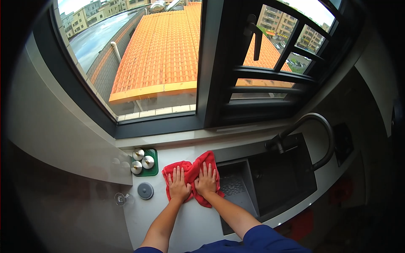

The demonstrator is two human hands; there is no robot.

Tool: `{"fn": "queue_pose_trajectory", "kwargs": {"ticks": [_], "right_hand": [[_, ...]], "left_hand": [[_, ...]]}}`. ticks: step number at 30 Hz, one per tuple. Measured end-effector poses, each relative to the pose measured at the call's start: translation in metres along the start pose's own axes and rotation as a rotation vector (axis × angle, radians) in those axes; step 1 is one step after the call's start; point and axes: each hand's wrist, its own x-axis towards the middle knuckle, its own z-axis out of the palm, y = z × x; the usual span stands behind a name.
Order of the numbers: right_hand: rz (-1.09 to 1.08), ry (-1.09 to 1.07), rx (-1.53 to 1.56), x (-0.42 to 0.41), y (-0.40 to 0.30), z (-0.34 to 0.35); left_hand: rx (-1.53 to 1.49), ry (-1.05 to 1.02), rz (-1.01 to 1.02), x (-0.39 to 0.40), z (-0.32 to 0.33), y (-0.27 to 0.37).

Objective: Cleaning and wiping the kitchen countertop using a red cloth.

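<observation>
A crumpled red cloth (pixel 206 159) lies on the white countertop (pixel 196 226), its right side reaching the sink's left rim. Flat on the cloth's left half rests my left hand (pixel 179 186), palm down with fingers extended. On its right half, my right hand (pixel 206 182) presses in the same way, close to the sink edge. Neither hand has its fingers wrapped around the fabric. The cloth hides the counter beneath it.
Left of the cloth are a green tray (pixel 154 172) with several silver-coloured lidded items (pixel 148 162), a grey round lid (pixel 145 190) and a clear glass (pixel 121 199). A dark sink (pixel 278 186) with a black curved faucet (pixel 330 136) lies right. Behind stands a dark-framed window (pixel 158 128).
</observation>
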Motion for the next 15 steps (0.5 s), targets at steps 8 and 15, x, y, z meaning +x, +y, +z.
{"fn": "queue_pose_trajectory", "kwargs": {"ticks": [8,15], "right_hand": [[0.057,0.042,-0.062,0.081,0.006,0.001],[0.021,0.077,0.001,0.049,0.001,-0.001]], "left_hand": [[-0.029,0.04,-0.015,0.085,0.001,-0.002],[-0.043,0.004,0.053,0.058,0.01,-0.017]]}}
